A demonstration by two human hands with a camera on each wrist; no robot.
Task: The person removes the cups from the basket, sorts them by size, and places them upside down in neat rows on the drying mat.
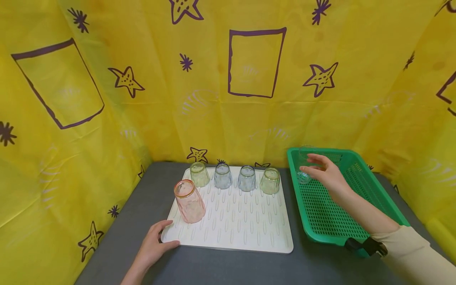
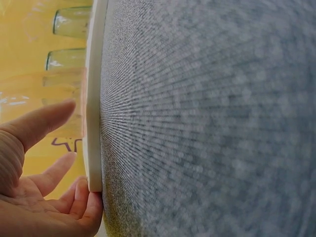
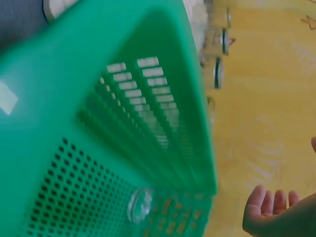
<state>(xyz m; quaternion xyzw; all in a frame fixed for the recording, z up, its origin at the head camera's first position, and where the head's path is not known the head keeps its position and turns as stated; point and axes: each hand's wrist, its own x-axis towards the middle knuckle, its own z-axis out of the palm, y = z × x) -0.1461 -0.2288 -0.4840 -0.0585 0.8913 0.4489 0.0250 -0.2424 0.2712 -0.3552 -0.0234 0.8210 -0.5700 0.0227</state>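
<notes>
My left hand is at the near left corner of a white ribbed drying tray. Its fingertips touch the tray's edge in the left wrist view, with the thumb apart. Beside this hand, a tall pink glass stands on the tray. Over the back left of a green perforated basket is my right hand, fingers loosely bent beside a clear glass. The right wrist view shows the glass low in the basket, apart from the hand.
Along the tray's back edge stands a row of short glasses: a green one, two blue ones, and another green one. Grey cloth covers the table. Yellow patterned fabric hangs behind and at both sides.
</notes>
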